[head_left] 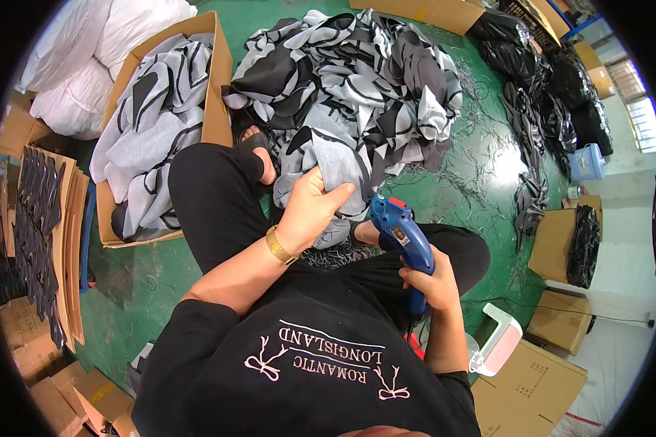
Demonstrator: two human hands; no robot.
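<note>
My left hand [310, 211] pinches the edge of a grey cloth piece [334, 156] with black trim, just in front of my lap. The cloth hangs against the big heap of grey and black cloth pieces [357, 80] beyond my feet. In my right hand [439, 280] are blue electric scissors [408, 237], the fingers wrapped round the handle. Their front end points up and left, close to the held cloth but apart from it. The blade cannot be made out.
An open cardboard box [215, 116] full of similar cloth stands left of the heap. Thin cut strips [477, 182] litter the green floor. Black plastic bags [514, 62] line the far right, white sacks [73, 98] the far left. A white and pink stool [499, 339] sits near my right elbow.
</note>
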